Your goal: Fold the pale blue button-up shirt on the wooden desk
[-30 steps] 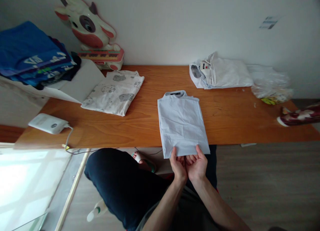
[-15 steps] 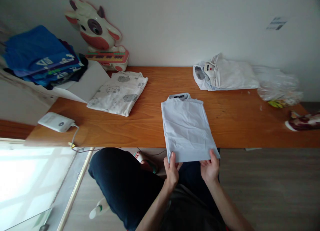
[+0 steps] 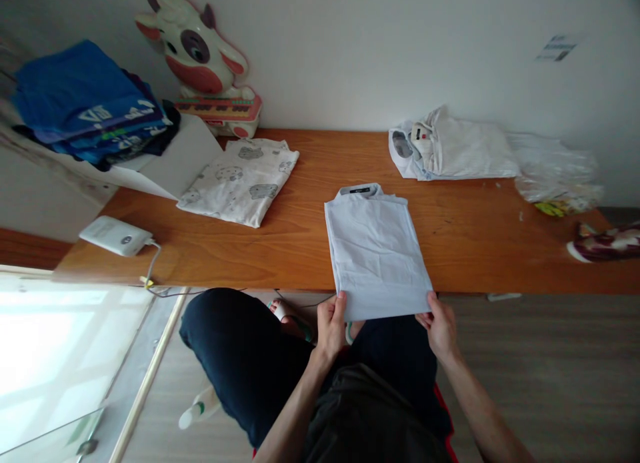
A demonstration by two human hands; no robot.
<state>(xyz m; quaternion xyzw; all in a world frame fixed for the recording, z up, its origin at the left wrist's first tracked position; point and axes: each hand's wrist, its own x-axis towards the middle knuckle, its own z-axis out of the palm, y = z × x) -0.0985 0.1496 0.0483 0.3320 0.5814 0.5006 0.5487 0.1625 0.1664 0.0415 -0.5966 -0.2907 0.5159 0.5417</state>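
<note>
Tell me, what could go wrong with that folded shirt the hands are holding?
The pale blue folded shirt hangs partly over the edge of the wooden table, so it might slide off if let go. The left hand and right hand pinch only its two near corners, so lifting it that way could let the fold fall open.

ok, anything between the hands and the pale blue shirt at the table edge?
Nothing visible. The left hand and right hand already pinch the near corners of the folded pale blue shirt, which overhangs the wooden table. No other item lies near them.
</note>
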